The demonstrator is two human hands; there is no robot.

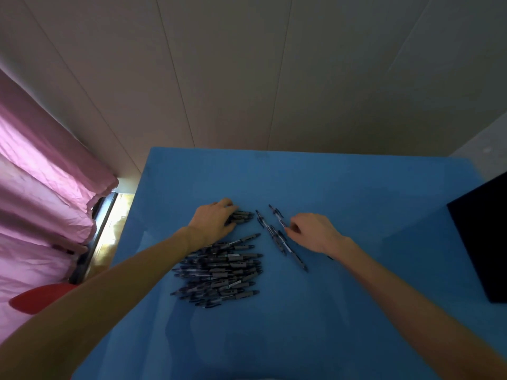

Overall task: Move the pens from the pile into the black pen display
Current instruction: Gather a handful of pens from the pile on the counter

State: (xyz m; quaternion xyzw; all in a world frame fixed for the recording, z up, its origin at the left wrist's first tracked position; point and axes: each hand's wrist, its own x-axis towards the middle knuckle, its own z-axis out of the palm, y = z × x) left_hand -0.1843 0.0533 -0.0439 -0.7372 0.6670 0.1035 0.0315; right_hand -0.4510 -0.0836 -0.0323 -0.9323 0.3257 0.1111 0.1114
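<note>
A pile of dark pens with grey grips [222, 270] lies on the blue table [343, 193], left of centre. My left hand [214, 220] rests at the pile's far end, its fingers curled over a small bunch of pens [242, 216]. Several loose pens [277, 237] lie in a slanted row to the right of the pile. My right hand [312, 231] is beside that row, fingertips pinching one of these pens at about the row's middle. The black pen display [485, 242] stands at the table's right edge, partly cut off by the frame.
A pink curtain [41, 187] hangs at the left, with a red object [38, 297] below it. A pale panelled wall [274, 78] rises behind the table's far edge. Bare blue table surface lies between the pens and the display.
</note>
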